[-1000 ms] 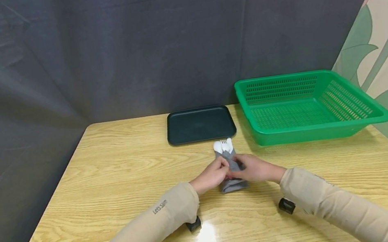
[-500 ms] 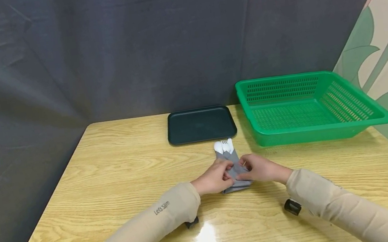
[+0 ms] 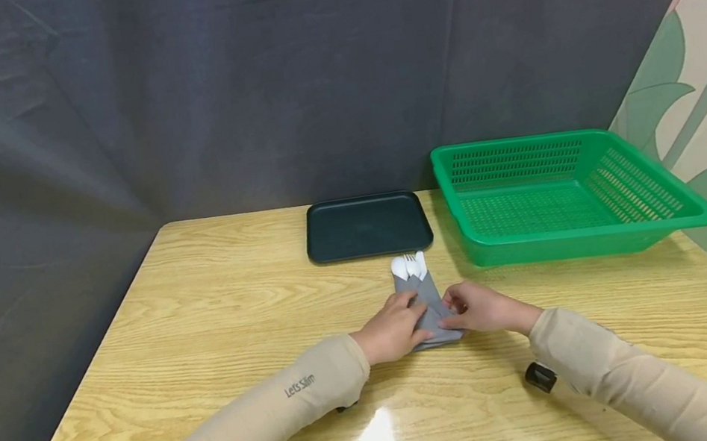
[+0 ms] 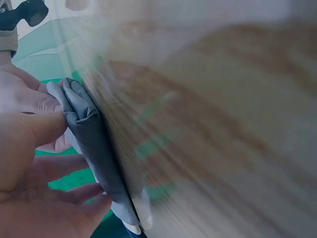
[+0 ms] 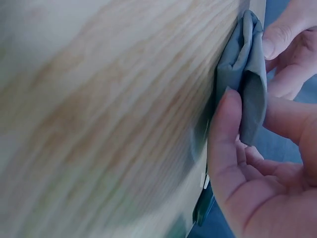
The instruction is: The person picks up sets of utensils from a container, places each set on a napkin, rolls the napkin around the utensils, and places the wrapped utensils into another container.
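Note:
A folded grey cloth napkin (image 3: 431,319) lies on the table, with a white spoon (image 3: 399,267), fork (image 3: 412,267) and knife (image 3: 421,264) sticking out of its far end. My left hand (image 3: 391,330) rests on the napkin's left side, fingers spread and fairly straight. On the opposite side, my right hand (image 3: 484,307) pinches the napkin's edge between thumb and fingers. In the right wrist view, a loose flap of the napkin (image 5: 255,89) lies between those fingers. The left wrist view has the napkin's folded near end (image 4: 81,106) beside my left thumb.
Just beyond the cutlery, a dark rectangular tray (image 3: 368,227) lies near the table's back edge. A green perforated plastic basket (image 3: 574,242) stands at the back right. A dark curtain (image 3: 307,84) hangs behind the wooden table (image 3: 236,305).
My left hand has let go of its pinch and spread its fingers over the napkin. My right hand has shifted slightly right, and the napkin's near right corner has moved out with it.

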`<action>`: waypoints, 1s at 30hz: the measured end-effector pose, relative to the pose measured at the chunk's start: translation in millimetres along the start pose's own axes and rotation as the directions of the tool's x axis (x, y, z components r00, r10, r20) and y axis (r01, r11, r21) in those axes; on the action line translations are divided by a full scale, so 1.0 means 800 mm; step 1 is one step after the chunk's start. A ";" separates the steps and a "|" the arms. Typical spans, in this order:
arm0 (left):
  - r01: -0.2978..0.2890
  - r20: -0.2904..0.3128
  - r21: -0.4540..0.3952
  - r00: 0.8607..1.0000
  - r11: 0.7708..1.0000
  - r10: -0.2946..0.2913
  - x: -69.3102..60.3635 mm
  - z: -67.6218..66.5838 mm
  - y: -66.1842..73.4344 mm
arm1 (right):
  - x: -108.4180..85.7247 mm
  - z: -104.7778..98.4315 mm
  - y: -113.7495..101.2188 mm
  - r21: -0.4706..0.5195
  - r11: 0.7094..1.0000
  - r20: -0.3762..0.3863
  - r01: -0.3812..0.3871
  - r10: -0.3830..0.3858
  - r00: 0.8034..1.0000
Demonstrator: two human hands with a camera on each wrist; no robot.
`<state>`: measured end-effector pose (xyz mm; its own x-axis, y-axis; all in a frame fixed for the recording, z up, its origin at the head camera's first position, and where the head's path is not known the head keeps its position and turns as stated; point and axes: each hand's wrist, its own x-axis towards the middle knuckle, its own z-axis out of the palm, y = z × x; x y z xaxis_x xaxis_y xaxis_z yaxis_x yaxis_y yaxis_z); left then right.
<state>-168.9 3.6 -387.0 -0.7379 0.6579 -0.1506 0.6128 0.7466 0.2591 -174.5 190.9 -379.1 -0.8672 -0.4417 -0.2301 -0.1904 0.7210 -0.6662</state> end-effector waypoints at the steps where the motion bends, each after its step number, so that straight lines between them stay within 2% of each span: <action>1: -0.002 0.004 0.001 1.000 1.000 0.002 0.000 0.000 0.000 | -0.001 0.000 0.000 0.002 1.000 0.002 0.003 -0.003 1.000; 8: -0.010 0.044 -0.006 0.999 1.000 0.010 0.000 -0.002 0.003 | -0.005 0.000 0.003 0.029 1.000 0.010 -0.005 0.005 1.000; 12: -0.004 0.108 -0.009 0.994 1.000 0.005 -0.001 -0.004 0.003 | -0.007 0.000 0.006 0.108 0.994 0.039 -0.035 0.031 0.999; 15: 0.000 0.145 -0.013 0.989 1.000 0.002 -0.003 -0.006 0.003 | -0.008 -0.001 0.007 0.127 0.991 0.054 -0.050 0.043 0.998; 24: -0.032 0.156 0.063 0.987 0.998 0.022 -0.002 -0.004 0.005 | -0.009 -0.005 0.012 0.119 0.989 0.089 -0.089 0.078 0.993; 30: -0.029 0.165 0.071 0.986 0.997 0.017 -0.003 -0.006 0.007 | -0.011 -0.006 0.014 0.114 0.989 0.103 -0.090 0.078 0.992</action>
<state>-165.4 5.6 -380.8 -0.6702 0.6780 -0.3018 0.6528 0.7320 0.1948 -171.5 205.2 -381.1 -0.8273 -0.4368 -0.3531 -0.0584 0.6922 -0.7193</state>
